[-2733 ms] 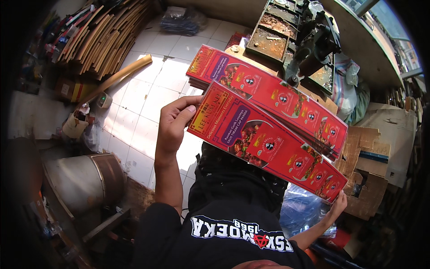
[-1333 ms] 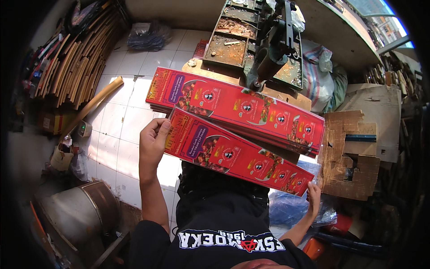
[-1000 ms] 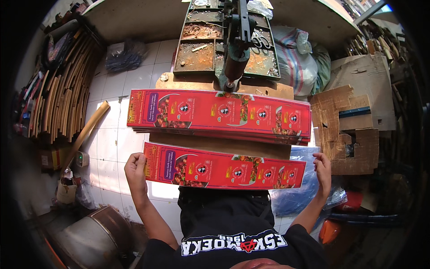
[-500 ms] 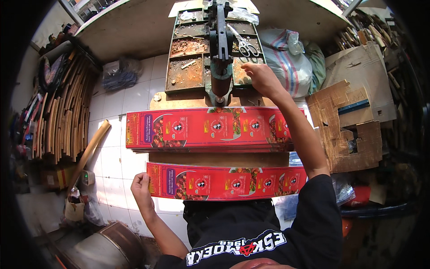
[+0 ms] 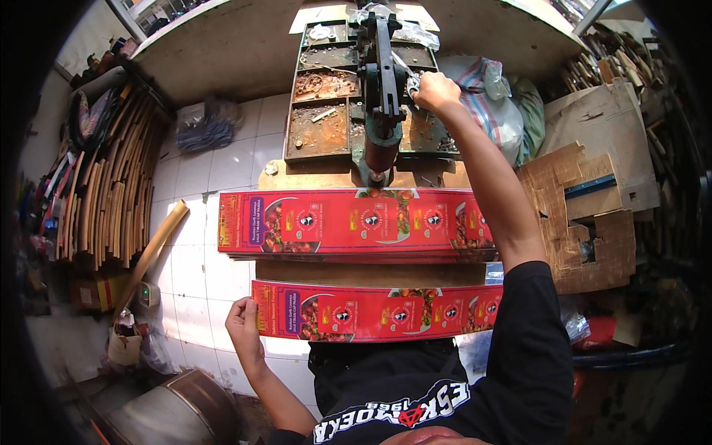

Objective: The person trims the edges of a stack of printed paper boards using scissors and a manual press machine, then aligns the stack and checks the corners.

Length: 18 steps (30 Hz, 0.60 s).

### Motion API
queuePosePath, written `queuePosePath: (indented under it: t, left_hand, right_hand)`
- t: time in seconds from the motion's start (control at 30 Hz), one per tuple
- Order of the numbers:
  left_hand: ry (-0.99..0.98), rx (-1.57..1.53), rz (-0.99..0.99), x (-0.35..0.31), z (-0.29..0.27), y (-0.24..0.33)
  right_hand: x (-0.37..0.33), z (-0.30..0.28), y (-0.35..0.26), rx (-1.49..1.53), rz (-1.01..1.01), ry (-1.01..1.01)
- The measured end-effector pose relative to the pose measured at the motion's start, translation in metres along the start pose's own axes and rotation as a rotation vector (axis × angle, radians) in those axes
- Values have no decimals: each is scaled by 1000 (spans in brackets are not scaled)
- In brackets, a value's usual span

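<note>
My left hand (image 5: 243, 325) pinches the left end of a long red printed strip (image 5: 363, 311), which lies across the near edge of the workbench above my lap. My right hand (image 5: 436, 92) reaches far forward, its fingers closed around the handles of metal scissors (image 5: 412, 78) in a compartmented tray. Part of the scissors is hidden behind the hand. Between my hands lies a stack of matching red strips (image 5: 334, 226), below the head of a dark hand press (image 5: 382, 96). My right forearm passes over the stack's right end.
The rusty green-edged tray (image 5: 320, 157) holds small scraps. White striped sacks (image 5: 489, 111) stand right of it, beside cut cardboard sheets (image 5: 593, 104). Brown strips (image 5: 111, 200) stand stacked at the left. A cardboard tube (image 5: 159, 245) leans over the tiled floor.
My right hand has moved forward from the tray's near right part onto the scissors. My left hand still holds the strip's end. The whole view has shifted slightly.
</note>
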<state>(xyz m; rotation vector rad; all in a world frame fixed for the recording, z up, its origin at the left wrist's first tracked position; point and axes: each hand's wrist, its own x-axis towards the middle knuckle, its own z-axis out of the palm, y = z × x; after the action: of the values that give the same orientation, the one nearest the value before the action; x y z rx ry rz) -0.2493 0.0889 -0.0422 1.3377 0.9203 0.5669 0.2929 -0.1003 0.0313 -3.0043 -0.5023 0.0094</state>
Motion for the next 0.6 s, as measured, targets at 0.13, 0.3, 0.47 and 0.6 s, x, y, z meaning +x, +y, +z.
queuePosePath:
  t: [0.13, 0.3, 0.47, 0.6]
  left_hand:
    - [-65, -55, -2, -4, -2, 4]
    - [-156, -202, 15, -16, 11, 23]
    - [-120, -417, -60, -30, 11, 23]
    - [63, -627, 43, -53, 42, 19]
  right_hand:
    - [14, -5, 5, 52, -87, -83]
    - [29, -3, 24, 115, -54, -117]
    - [24, -12, 52, 553, -53, -238]
    - [-15, -35, 88, 1118, -50, -425]
